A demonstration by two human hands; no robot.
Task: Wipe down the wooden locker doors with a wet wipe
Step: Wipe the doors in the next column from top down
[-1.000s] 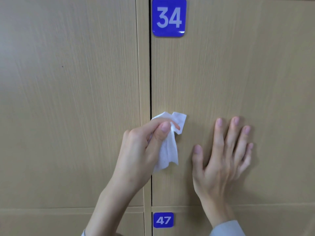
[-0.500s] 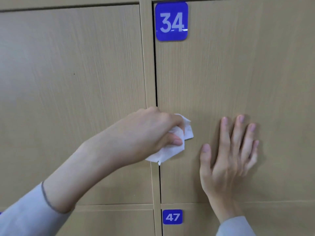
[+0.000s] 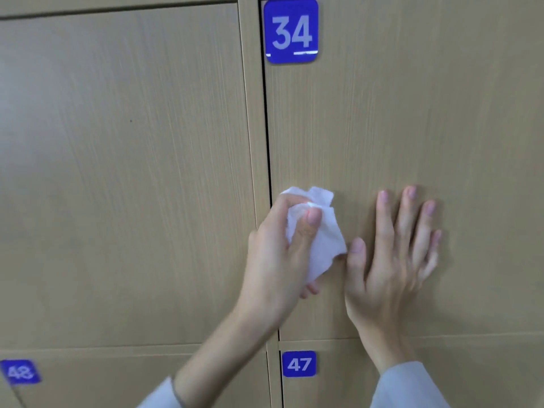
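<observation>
Blue plate point(image 3: 290, 30) reading "34" in pale digits sits at the top left corner of the right-hand locker door point(image 3: 412, 128). Below it, a smaller blue plate point(image 3: 299, 363) reads "47", at the top left corner of the lower right door point(image 3: 338, 378). Far left, at the bottom edge, a blurred blue plate point(image 3: 20, 371) looks like "48".

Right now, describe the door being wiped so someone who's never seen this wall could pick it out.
Start at the vertical gap between the two columns of wooden lockers; the door is the large one just right of it. The right hand lies flat on it, and the left hand holds a white wipe to its left edge. Its blue plate reads 34; those below read 47 and 48.
</observation>
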